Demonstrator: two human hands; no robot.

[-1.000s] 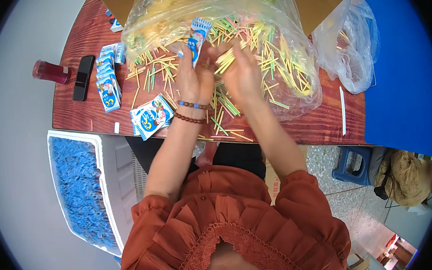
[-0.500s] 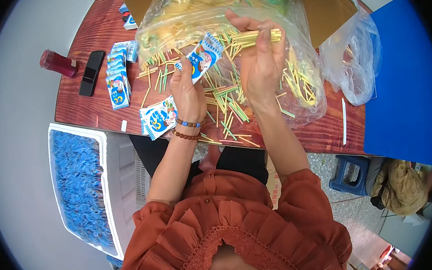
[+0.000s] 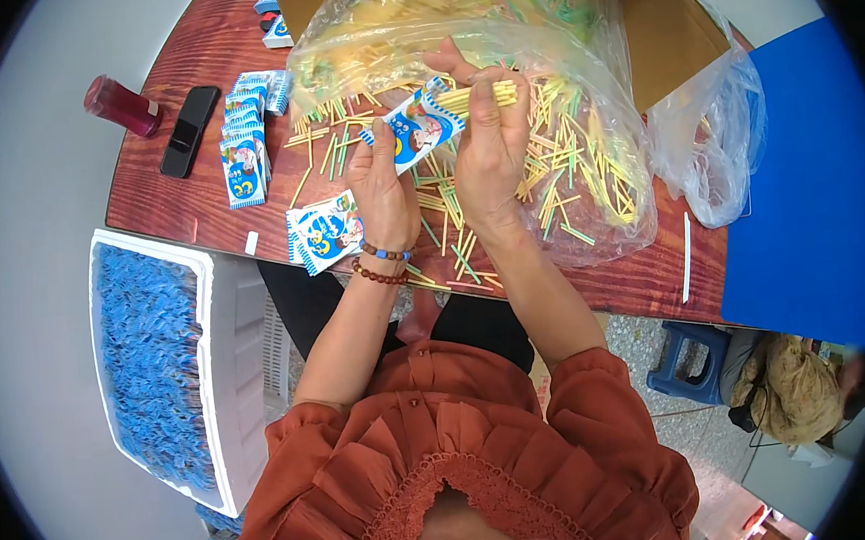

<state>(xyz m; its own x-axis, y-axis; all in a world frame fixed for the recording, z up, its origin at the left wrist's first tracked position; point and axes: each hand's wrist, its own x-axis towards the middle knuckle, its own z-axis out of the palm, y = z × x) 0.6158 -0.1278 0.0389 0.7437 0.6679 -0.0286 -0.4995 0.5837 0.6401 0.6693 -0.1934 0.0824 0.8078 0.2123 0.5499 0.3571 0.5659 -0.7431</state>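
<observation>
From where I stood, most fingers of the left hand (image 3: 385, 201) were lost behind the blue-and-white packet (image 3: 417, 137), and I couldn't tell whether the yellow sticks (image 3: 506, 93) in the right hand (image 3: 490, 171) ended inside or behind it. Toward the far edge of the table (image 3: 162, 204), more sticks blurred under the clear bag (image 3: 377, 48), and the cardboard box (image 3: 683, 52) ran out of sight. The blue sheet (image 3: 798, 184) hid the right end.
</observation>
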